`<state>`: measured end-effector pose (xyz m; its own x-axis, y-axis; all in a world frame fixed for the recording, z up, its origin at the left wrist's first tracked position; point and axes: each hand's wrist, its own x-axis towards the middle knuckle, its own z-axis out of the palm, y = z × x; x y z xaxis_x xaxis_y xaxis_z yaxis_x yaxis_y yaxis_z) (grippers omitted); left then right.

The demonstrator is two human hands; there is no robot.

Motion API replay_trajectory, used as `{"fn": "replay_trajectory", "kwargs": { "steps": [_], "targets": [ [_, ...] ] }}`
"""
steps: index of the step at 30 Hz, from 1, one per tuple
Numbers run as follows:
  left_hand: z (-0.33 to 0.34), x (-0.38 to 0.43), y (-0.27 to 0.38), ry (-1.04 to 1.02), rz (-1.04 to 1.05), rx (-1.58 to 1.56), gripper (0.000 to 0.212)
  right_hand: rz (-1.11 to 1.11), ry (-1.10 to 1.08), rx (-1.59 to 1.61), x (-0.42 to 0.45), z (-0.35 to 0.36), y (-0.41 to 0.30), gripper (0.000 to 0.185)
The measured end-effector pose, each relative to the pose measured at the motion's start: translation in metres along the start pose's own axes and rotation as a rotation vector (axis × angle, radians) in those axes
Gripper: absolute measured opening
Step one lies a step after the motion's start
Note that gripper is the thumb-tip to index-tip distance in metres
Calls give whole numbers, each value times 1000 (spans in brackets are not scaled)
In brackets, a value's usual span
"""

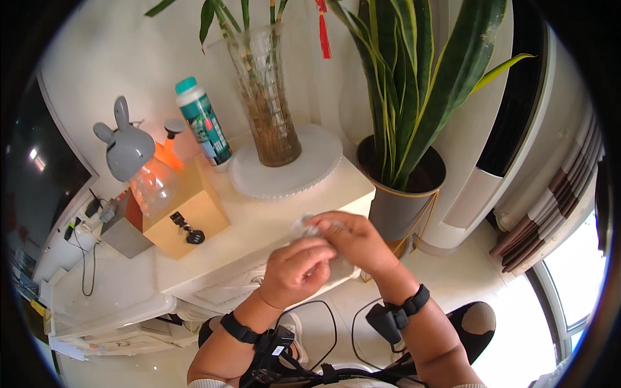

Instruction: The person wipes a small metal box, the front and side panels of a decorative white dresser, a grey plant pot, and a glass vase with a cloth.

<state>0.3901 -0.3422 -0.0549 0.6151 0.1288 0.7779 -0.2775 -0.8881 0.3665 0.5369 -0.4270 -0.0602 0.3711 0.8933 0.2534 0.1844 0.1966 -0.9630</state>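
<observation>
My right hand pinches a small, whitish, crumpled piece of thin material between thumb and fingers. Close against it, my left hand is curled with its fingers bent inward. Whether the left fingers also grip the piece is hidden. Both hands are in the air before the front edge of a cream cabinet, above its drawer front. Each wrist wears a black strap with a small device.
On the cabinet stand a glass vase on a round white mat, a green-capped bottle, a yellow box and a grey rabbit-eared lamp. A potted snake plant stands right. Black cables hang by my wrists.
</observation>
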Motion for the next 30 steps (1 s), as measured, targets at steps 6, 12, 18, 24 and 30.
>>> {"fn": "replay_trajectory", "kwargs": {
  "steps": [6, 12, 18, 24, 30],
  "targets": [
    [-18, -3, -9, 219, -232, -350, 32, 137, 159, 896, -20, 4, -4, 38],
    [-12, -7, -18, 51, -698, -923, 65, 71, 133, 1097, -22, 14, -30, 39],
    [-2, -12, -25, 56, -763, -1072, 51, 36, 133, 1037, -27, 10, -27, 40],
    [-8, -1, -24, 148, -810, -1243, 32, 39, 206, 1046, -34, 6, -24, 41],
    [-4, -1, -24, 195, -882, -1200, 28, 86, 182, 1026, -41, 1, -4, 34]
  ]
}}
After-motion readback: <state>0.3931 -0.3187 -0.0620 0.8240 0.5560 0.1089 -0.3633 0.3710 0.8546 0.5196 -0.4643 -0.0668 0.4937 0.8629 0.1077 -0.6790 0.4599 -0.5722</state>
